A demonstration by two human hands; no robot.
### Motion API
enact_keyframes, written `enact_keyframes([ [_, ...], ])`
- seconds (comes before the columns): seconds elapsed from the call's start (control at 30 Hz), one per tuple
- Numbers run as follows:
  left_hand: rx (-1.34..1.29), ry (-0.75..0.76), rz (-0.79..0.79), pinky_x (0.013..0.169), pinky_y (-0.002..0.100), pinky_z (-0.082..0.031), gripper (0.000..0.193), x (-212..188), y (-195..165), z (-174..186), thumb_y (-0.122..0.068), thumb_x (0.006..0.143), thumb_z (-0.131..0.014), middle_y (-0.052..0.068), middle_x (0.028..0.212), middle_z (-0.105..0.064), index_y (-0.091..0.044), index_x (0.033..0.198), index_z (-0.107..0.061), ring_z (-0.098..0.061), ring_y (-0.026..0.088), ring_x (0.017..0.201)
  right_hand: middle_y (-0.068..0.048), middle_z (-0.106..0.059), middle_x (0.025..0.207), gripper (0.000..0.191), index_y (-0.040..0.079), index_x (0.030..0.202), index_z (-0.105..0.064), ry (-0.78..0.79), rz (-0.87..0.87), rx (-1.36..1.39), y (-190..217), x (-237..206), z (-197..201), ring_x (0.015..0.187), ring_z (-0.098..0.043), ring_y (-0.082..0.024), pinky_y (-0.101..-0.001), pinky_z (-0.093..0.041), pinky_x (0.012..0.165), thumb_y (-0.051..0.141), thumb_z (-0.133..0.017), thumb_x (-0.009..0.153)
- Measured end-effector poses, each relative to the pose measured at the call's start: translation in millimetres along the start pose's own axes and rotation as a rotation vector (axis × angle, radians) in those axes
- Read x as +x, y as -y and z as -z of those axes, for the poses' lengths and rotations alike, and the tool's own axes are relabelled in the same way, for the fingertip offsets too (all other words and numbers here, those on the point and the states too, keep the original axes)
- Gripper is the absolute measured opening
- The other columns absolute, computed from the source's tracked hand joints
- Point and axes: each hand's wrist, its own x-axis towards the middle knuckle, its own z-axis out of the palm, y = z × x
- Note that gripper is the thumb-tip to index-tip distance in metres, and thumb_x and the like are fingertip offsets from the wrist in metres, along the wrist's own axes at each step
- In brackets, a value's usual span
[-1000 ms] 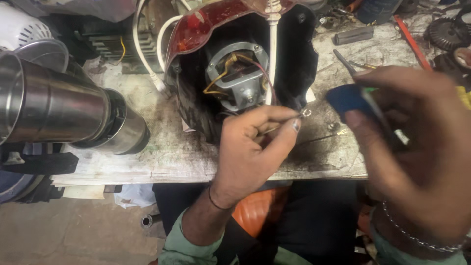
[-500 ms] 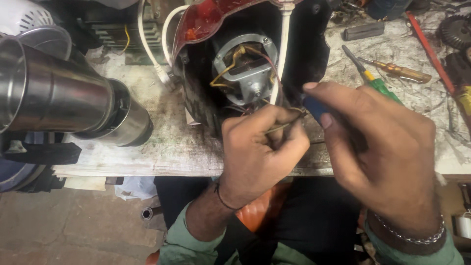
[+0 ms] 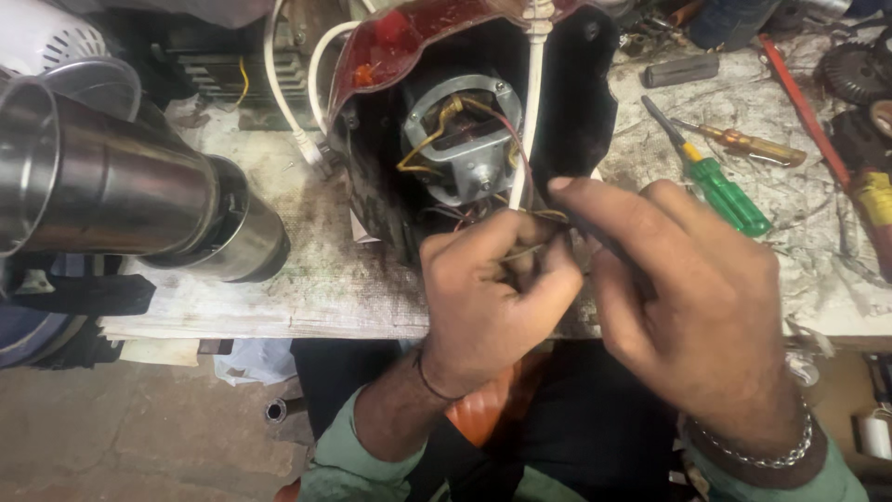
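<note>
Both hands have closed in together since half a second ago, the right hand sliding left until its fingertips meet the left hand right under the motor. And now they're knuckle to knuckle over the front edge of the workbench.

Left hand is curled tight, thumb and forefinger pinched narrow on a thin wire that runs up toward the open appliance housing, dark inside with a red shell on top. Right hand is folded round a slim dark tool, though only a sliver of it shows between the fingers and I can't quite say what kind it is. Its forefinger reaches to the wire's end, touching or very nearly so.

Just above the hands sits the motor, a grey metal frame with yellow and reddish leads looping around it. A white cord drops straight down across the housing's opening, ending close by the fingertips.

Off to the right on the bench lies a green-handled screwdriver, with an amber-handled screwdriver just beyond it, both well apart from the hands. To the left, a steel jar lies on its side, mouth toward the housing. A bracelet circles the right wrist, a thin band the left.
</note>
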Motion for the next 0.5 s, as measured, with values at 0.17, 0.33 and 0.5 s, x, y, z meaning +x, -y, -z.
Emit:
enact_keyframes([
  [0.17, -0.027, -0.015, -0.018, 0.052, 0.018, -0.046, 0.007, -2.0, 1.1, -6.5, 0.002, 0.092, -0.073, -0.002, 0.067, -0.065, -0.002, 0.091, -0.067, -0.061, 0.000, 0.057, -0.007, -0.058, 0.075, 0.047, 0.005, 0.129, -0.067, -0.008, -0.035, 0.028, -0.1, -0.3, 0.6, 0.060, -0.056, -0.014, -0.0300, -0.044, 0.051, -0.009, -0.068, 0.084],
  [0.33, 0.005, -0.033, -0.007, 0.051, 0.019, -0.045, 0.008, -2.4, 4.3, -6.6, 0.001, 0.091, -0.075, -0.002, 0.067, -0.063, -0.003, 0.091, -0.069, -0.060, 0.000, 0.054, -0.007, -0.059, 0.075, 0.048, 0.006, 0.129, -0.066, 0.004, -0.022, 0.028, -1.6, 0.5, -0.7, 0.059, -0.058, -0.015, -0.0306, -0.044, 0.051, -0.007, -0.070, 0.083],
  [0.5, -0.002, -0.048, -0.034, 0.052, 0.018, -0.045, 0.009, -3.5, 6.4, -8.0, 0.001, 0.091, -0.076, -0.001, 0.065, -0.063, -0.003, 0.091, -0.068, -0.059, 0.000, 0.056, -0.005, -0.059, 0.074, 0.044, 0.006, 0.130, -0.065, 0.016, -0.024, 0.047, -1.9, 1.4, -2.2, 0.058, -0.057, -0.013, -0.0281, -0.044, 0.048, -0.007, -0.069, 0.088],
])
